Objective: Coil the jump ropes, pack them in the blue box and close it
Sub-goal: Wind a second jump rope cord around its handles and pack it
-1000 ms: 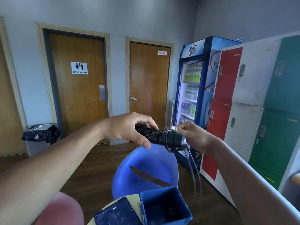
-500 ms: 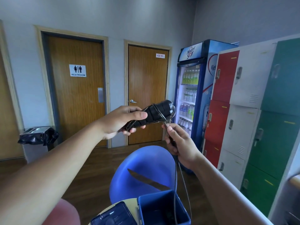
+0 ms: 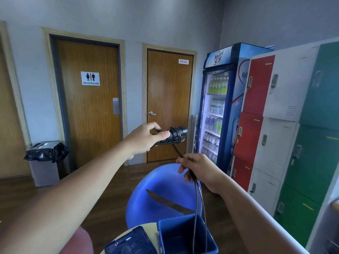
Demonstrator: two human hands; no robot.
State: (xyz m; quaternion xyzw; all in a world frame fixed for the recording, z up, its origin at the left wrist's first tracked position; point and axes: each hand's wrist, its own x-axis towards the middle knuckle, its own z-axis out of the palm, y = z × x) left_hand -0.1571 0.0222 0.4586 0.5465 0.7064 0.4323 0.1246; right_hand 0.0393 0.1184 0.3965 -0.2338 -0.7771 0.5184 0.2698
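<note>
I saw my left grip [image 3: 145, 138] curled round the black jump rope handles [image 3: 175, 135], held high, my right grip [image 3: 200, 171] lower and near, pinching the loose cord [image 3: 196, 202], the cord hanging down into the open blue box [image 3: 185, 226] on the tabletop [image 3: 149, 229], lid [image 3: 128, 243] just beside it

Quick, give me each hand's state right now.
Left hand: grips the jump rope handles.
Right hand: pinches the rope cord.

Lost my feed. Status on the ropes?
Left hand grips handles. Right hand pinches cord, slack dropping into open blue box. Lid beside it, nothing blocking.
</note>
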